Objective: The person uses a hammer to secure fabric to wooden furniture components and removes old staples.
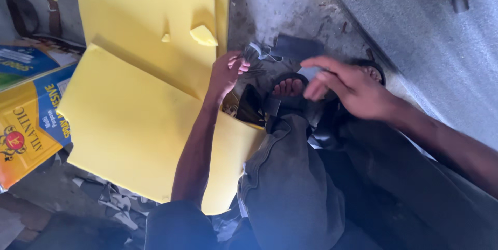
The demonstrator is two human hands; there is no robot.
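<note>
Rough grey concrete floor [270, 1], yellow foam sheets [129, 120], dark scraps [293, 45], left hand [225, 73]

I note a rough, stained grey concrete floor [280, 6] in soft daylight, a paler smooth grey slab [441, 47] sloping along the right, a yellow-and-blue printed metal tin [31, 120] at the left edge, and dark scraps [114, 198] scattered below it.

Right hand [353, 90] is motion-blurred, so whatever's under its fingertips [313, 92] can't be made out. Yellow foam sheet [129, 120] partly hidden beneath left forearm; adhesive tin [28, 125], far from the fingers, cut off at left edge.
</note>
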